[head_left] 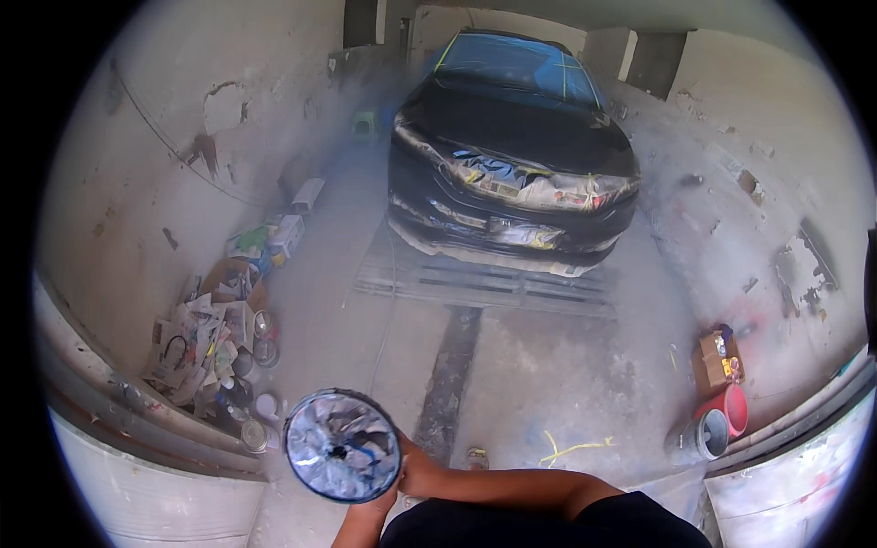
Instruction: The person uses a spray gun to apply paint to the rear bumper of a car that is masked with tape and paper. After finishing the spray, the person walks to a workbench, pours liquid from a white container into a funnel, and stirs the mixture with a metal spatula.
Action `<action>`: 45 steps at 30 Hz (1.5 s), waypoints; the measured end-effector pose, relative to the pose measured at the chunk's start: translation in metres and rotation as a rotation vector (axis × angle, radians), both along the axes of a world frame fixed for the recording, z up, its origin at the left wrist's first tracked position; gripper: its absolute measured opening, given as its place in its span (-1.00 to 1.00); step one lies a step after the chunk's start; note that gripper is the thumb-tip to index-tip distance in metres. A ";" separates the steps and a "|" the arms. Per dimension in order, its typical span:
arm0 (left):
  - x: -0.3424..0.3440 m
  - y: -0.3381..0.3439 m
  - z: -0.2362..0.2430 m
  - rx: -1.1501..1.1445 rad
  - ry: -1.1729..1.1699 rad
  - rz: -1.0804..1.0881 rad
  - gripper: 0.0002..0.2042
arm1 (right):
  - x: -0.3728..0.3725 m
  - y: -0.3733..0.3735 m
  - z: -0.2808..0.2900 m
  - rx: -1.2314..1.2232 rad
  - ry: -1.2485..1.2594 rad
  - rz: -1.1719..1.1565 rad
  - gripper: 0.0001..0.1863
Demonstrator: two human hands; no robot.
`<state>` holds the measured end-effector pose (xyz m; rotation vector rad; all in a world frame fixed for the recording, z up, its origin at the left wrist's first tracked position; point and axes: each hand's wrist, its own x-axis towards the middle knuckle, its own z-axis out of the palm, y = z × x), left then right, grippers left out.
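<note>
A round, paint-smeared container (340, 446) with a dark rim is held up in front of me, seen from above. Its top is mottled grey, white and blue, with a small dark spot in the centre; I cannot tell whether it is a spray-gun cup or a can. My right hand (418, 468) closes against its right side, the fingers mostly hidden behind it. From below, my left hand (385, 499) reaches under the rim and closes on it, largely covered. Farther off stands a black car (512, 128), its windshield covered in blue film and its front openings masked with newspaper and tape.
Papers (192, 342), boxes and tins are heaped along the left wall. On the right stand a grey bucket (711, 435), a red bucket (734, 408) and a cardboard box (711, 365). A slatted floor grate (429, 283) lies before the car; a thin hose (385, 338) crosses the floor. Haze hangs around.
</note>
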<state>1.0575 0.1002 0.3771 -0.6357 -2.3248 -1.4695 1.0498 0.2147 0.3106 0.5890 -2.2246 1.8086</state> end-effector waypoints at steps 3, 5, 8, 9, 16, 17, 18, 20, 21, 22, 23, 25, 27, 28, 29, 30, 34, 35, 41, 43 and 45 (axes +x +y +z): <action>0.004 0.001 0.011 0.463 -0.330 0.188 -0.62 | -0.009 -0.008 0.014 0.165 0.083 0.157 -0.26; 0.001 0.001 0.019 0.575 -0.159 0.259 -0.73 | -0.011 -0.014 0.022 0.135 0.043 0.184 -0.25; -0.005 -0.002 0.031 0.568 -0.144 0.363 -0.70 | -0.010 -0.017 0.033 0.181 -0.082 0.236 -0.23; -0.007 -0.007 0.034 0.534 -0.143 0.395 -0.66 | -0.013 -0.020 0.038 0.201 -0.079 0.248 -0.22; -0.019 -0.043 0.050 0.564 -0.258 0.309 -0.53 | -0.035 -0.009 0.079 0.334 -0.037 0.501 -0.10; -0.023 -0.048 0.050 0.463 -0.120 0.361 -0.50 | -0.037 -0.003 0.082 0.335 0.067 0.456 -0.10; -0.027 -0.053 0.048 0.457 -0.044 0.438 -0.47 | -0.039 -0.001 0.084 0.339 0.158 0.415 -0.10; -0.032 -0.071 0.048 0.402 -0.054 0.474 -0.48 | -0.046 0.004 0.087 0.333 0.162 0.345 -0.19; -0.035 -0.081 0.047 0.372 -0.057 0.481 -0.49 | -0.050 0.009 0.088 0.338 0.149 0.323 -0.20; -0.038 -0.091 0.047 0.358 -0.093 0.493 -0.50 | -0.057 0.012 0.090 0.375 0.088 0.313 -0.21; -0.039 -0.099 0.045 0.336 -0.068 0.484 -0.49 | -0.062 0.015 0.093 0.338 0.087 0.218 -0.34; -0.039 -0.113 0.039 0.310 -0.094 0.473 -0.47 | -0.078 0.022 0.102 0.365 0.012 0.172 -0.48; -0.042 -0.127 0.035 0.265 -0.130 0.451 -0.44 | -0.087 0.017 0.114 0.289 0.019 0.079 -0.78; -0.045 -0.134 0.034 0.187 -0.086 0.448 -0.43 | -0.090 0.016 0.120 0.261 0.069 0.087 -0.81; -0.048 -0.139 0.032 0.109 -0.044 0.444 -0.42 | -0.093 0.018 0.126 0.270 0.053 0.100 -0.83; -0.050 -0.144 0.030 0.024 -0.080 0.474 -0.41 | -0.096 0.019 0.131 0.267 0.045 0.114 -0.84; -0.047 -0.169 0.028 0.274 -0.228 0.328 -0.41 | -0.104 0.016 0.139 0.363 -0.087 0.141 -0.82; -0.045 -0.172 0.025 0.267 -0.278 0.366 -0.42 | -0.106 0.013 0.137 0.359 -0.048 0.146 -0.80; -0.020 -0.153 -0.024 0.236 -0.505 0.325 -0.38 | -0.092 -0.025 0.117 0.018 0.046 0.255 -0.68; -0.013 -0.140 -0.042 0.279 -0.564 0.224 -0.36 | -0.082 -0.038 0.113 0.066 0.080 0.283 -0.59; -0.007 -0.119 -0.061 0.476 -0.522 0.110 -0.42 | -0.067 -0.050 0.113 0.223 0.207 0.279 -0.43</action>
